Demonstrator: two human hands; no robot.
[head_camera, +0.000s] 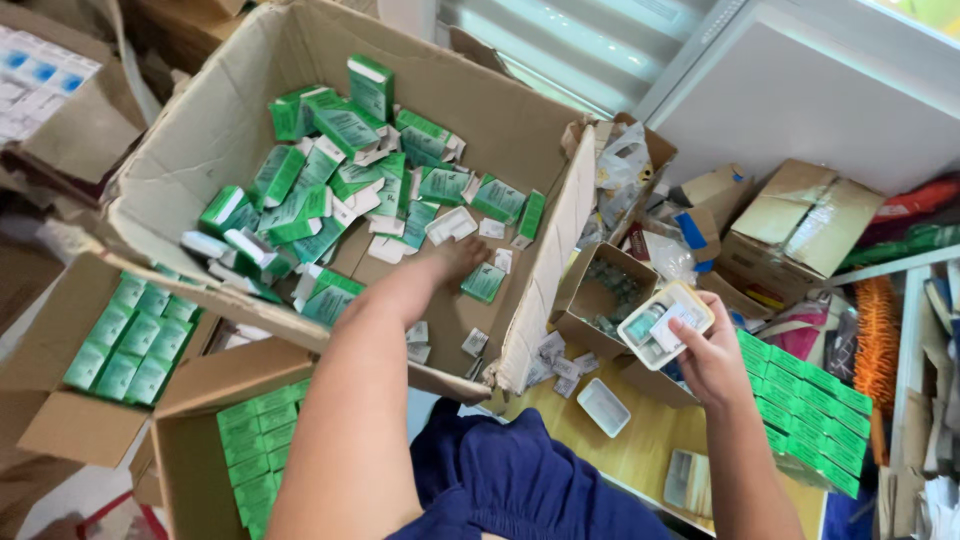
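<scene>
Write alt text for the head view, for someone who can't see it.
The left hand reaches into a large cardboard box of jumbled green and white cartons. The right hand holds a small clear tray beside it.

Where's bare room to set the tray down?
Bare cardboard lies along the big box's far wall and beside the left hand. Bare wood lies below the right hand. The green cartons crowd the box's middle.

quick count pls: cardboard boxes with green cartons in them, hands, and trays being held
cardboard boxes holding green cartons: 3 (large box, left box, near box)
hands: 2 (left hand, right hand)
held trays: 1 (clear tray, in the right hand)
total: 6
</scene>
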